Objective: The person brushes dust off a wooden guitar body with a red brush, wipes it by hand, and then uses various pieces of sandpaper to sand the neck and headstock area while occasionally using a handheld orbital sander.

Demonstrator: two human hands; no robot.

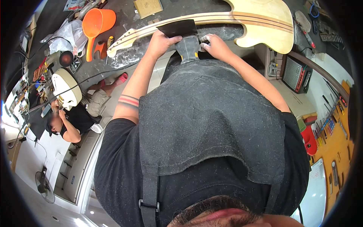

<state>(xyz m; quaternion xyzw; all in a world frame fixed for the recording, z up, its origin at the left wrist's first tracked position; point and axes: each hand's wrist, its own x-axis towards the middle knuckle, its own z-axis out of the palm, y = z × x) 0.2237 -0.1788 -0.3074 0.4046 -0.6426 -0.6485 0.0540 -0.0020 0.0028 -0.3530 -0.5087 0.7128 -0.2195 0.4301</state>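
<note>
A black sheet of sandpaper [177, 28] lies across the neck of a pale wooden guitar body and neck [264, 19]. My left hand [160, 44] grips the sheet's near left edge, thumb on top. My right hand [216, 47] is just right of the sheet, its dusty fingers loosely curled with a gap between finger and thumb; I see nothing in it. Both hands are at the near side of the neck, in front of my dusty dark apron [208, 106]. The guitar's headstock points left and its body lies to the right.
An orange dipper [99, 20], a plastic bag [68, 36] and small tools crowd the bench's left. Another person [72, 121] sits at left, beside a cream guitar body [66, 89]. At right stand an amplifier-like box [297, 73] and a wooden tool board [336, 151].
</note>
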